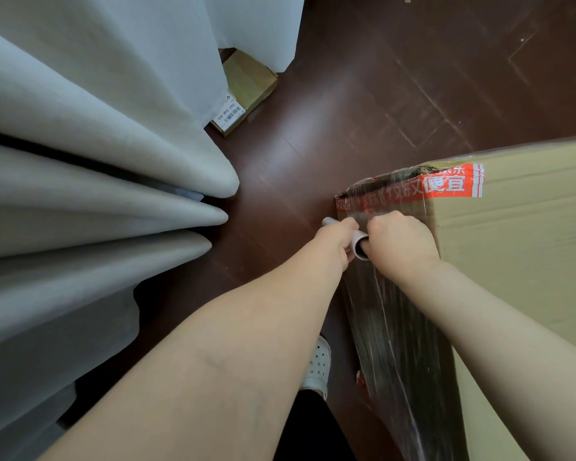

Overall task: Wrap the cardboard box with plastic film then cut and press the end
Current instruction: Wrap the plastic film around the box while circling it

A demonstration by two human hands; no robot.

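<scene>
A large cardboard box (pixel 519 234) with red printed tape stands on the floor at the right. Clear plastic film (pixel 396 327) covers its near side and top corner. A grey film roll core (pixel 359 249) lies against the box's upper left corner. My left hand (pixel 338 239) grips the core from the left; one end of the core sticks out beyond its fingers. My right hand (pixel 399 242) holds the core's near open end, with a finger inside the tube. Most of the roll is hidden by both hands.
Pale curtains (pixel 90 181) hang in folds along the left. A small cardboard box (pixel 246 91) with a barcode label lies partly under them at the back. A white perforated shoe (pixel 318 366) stands by the box's lower edge on the dark wooden floor (pixel 363 94).
</scene>
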